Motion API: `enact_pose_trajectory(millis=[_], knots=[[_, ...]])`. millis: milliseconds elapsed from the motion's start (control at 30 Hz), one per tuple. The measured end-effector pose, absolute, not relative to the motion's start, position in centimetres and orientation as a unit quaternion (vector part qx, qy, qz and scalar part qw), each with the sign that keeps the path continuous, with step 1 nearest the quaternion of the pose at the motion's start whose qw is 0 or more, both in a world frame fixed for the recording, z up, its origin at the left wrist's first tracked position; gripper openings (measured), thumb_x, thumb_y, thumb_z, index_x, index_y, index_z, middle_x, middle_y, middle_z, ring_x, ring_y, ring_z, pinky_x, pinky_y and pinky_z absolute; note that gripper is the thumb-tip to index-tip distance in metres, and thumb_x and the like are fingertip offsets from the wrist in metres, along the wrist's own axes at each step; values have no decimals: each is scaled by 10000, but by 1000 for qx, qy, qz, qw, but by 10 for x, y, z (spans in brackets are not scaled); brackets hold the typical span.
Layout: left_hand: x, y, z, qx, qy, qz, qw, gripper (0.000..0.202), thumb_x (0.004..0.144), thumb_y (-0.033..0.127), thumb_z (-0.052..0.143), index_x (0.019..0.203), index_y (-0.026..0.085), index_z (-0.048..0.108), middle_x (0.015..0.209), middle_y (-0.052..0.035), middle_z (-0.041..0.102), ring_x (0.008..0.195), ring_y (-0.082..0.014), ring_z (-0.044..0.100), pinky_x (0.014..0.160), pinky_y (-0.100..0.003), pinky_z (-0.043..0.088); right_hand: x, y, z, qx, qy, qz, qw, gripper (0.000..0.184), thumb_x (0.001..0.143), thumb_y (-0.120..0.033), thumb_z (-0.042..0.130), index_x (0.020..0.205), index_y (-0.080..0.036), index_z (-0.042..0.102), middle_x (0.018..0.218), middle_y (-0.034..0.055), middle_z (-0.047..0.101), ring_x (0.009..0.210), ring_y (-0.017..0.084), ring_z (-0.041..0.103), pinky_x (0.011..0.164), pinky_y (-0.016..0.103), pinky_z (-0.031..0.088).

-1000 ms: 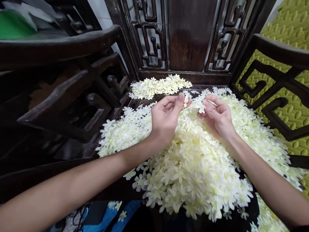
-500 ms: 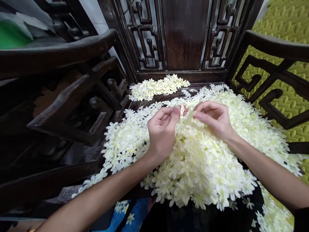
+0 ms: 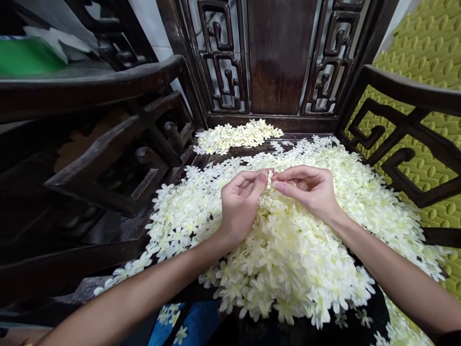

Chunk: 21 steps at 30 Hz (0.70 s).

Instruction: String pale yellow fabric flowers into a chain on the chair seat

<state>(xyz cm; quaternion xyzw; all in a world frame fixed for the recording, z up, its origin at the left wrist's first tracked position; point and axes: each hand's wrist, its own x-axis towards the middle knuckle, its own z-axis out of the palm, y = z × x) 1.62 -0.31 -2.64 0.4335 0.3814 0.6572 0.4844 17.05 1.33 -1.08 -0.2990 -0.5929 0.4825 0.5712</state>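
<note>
Fingers (image 3: 290, 190) of right hand (image 3: 316, 192) have neared the pale piece (image 3: 269, 179) in left hand (image 3: 240, 204).

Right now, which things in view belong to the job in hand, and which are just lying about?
Likely the job:
- pale piece, pinched in the left hand; right hand close by it
- big flower heap
- small flower pile, probably

Likely just about:
- green item
- yellow cover
- blue cloth
</note>
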Motion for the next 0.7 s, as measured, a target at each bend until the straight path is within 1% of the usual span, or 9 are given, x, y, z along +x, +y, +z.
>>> enact_pose_trajectory(millis=[100, 167, 333, 500, 567, 700], knots=[[17, -4, -24, 440, 380, 655, 482, 226, 823, 395, 770, 846, 174, 724, 1047, -99, 758, 985, -205, 717, 940, -368, 568, 170, 13, -9, -297, -585, 490, 574, 268, 628, -89, 905, 845, -219, 816, 867, 26, 814, 783, 146, 762, 712, 239, 628], [17, -4, -23, 444, 384, 651, 481, 230, 825, 397, 767, 854, 173, 725, 1055, -100, 757, 1013, -220, 715, 958, -389, 563, 170, 13, -8, -297, -583, 494, 572, 277, 635, -68, 895, 847, -229, 820, 866, 16, 815, 771, 130, 764, 711, 212, 629], [16, -3, -25, 446, 384, 649, 482, 218, 820, 395, 772, 836, 182, 725, 1068, -95, 756, 992, -214, 719, 947, -385, 561, 172, 13, -8, -301, -576, 507, 567, 253, 652, -74, 887, 842, -230, 823, 858, 14, 815, 758, 122, 768, 713, 191, 638], [14, -2, -27, 444, 383, 643, 493, 195, 827, 381, 770, 839, 192, 726, 1059, -82, 758, 889, -171, 713, 929, -367, 562, 171, 13, -10, -290, -577, 516, 562, 277, 643, -60, 888, 855, -227, 823, 861, 10, 814, 761, 121, 768, 725, 192, 644], [14, -2, -27, 444, 386, 641, 493, 200, 825, 383, 772, 845, 189, 725, 1072, -84, 756, 867, -162, 709, 929, -364, 559, 170, 14, -10, -291, -574, 520, 561, 279, 638, -55, 889, 849, -224, 823, 860, 10, 815, 760, 113, 767, 721, 175, 636], [14, -2, -28, 444, 386, 639, 494, 221, 818, 389, 777, 848, 178, 719, 1076, -97, 757, 940, -191, 718, 934, -365, 555, 170, 14, -10, -304, -568, 514, 567, 265, 633, -55, 891, 830, -220, 822, 808, 4, 807, 704, 103, 750, 673, 167, 623]])
